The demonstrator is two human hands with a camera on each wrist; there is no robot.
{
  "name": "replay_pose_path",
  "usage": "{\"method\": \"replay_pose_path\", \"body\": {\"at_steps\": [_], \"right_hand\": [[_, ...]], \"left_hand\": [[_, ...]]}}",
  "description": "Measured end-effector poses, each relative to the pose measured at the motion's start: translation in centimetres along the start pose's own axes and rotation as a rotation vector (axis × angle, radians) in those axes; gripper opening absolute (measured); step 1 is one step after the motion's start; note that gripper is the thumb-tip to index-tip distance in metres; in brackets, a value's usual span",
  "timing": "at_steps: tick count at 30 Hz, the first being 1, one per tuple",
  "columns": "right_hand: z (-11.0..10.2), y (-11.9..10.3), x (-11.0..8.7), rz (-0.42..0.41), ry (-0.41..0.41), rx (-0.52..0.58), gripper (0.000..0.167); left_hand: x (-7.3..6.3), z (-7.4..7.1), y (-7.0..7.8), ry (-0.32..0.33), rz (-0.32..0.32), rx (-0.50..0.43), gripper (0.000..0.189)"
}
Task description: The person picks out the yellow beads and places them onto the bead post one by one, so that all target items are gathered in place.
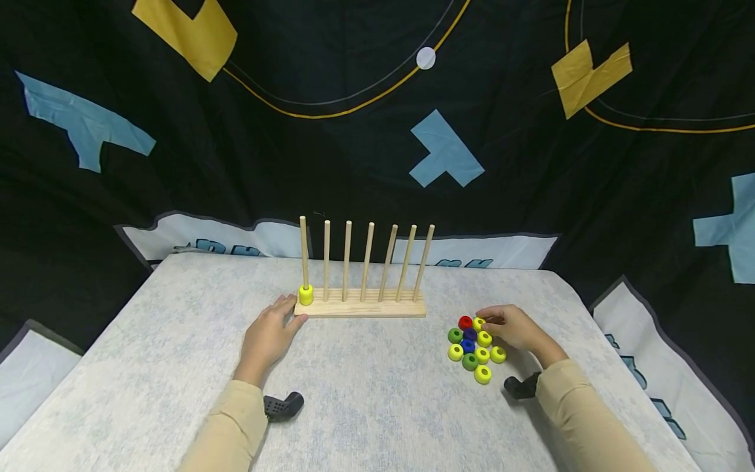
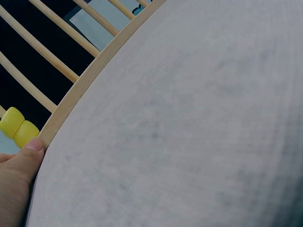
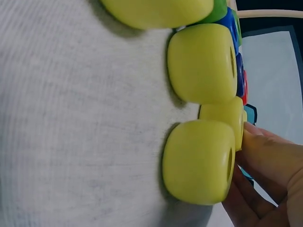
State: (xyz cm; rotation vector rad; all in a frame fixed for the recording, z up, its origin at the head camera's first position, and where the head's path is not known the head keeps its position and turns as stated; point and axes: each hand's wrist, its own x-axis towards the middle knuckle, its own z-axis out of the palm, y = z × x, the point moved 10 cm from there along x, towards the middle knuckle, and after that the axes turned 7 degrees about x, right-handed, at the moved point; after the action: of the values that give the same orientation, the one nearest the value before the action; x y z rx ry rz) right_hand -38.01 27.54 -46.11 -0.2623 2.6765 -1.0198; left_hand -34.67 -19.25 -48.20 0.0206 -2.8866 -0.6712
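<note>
Among beads, the right hand pinches a yellow one.

Blk cloth behind pale tbl; on cloth: lt-blue shapes, ylw shapes, wht dot

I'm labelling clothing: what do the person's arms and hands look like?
The left sleeve and right sleeve are beige, ending near the wrists. A dark, rounded device sits at each wrist, the left one dotted. The left hand and right hand wear no gloves.
</note>
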Motion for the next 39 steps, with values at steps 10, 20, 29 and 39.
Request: {"method": "replay_pose_path", "body": {"at_steps": [10, 20, 29, 39], "right_hand": [[-1.1, 0.8, -0.3, 0.021, 0.091, -0.037, 0.033], [-0.6, 0.8, -0.2, -0.031, 0.073, 0.004, 0.037], [-1.0, 0.9, -0.4, -0.033, 0.149, -0.007, 0.039], [-0.9, -3.4, -1.2, -0.108, 0.179, 0.013, 0.040]], "left_hand": [[-0.1, -0.1, 0.1, 0.004, 0.002, 0.004, 0.060], [-0.1, -0.2, 0.1, 0.007, 0.004, -0.006, 0.060], [-0.1, -0.1, 0.2, 0.000, 0.004, -0.005, 0.060], [-0.1, -0.4, 0.3, 0.003, 0.004, -0.007, 0.060]]}}
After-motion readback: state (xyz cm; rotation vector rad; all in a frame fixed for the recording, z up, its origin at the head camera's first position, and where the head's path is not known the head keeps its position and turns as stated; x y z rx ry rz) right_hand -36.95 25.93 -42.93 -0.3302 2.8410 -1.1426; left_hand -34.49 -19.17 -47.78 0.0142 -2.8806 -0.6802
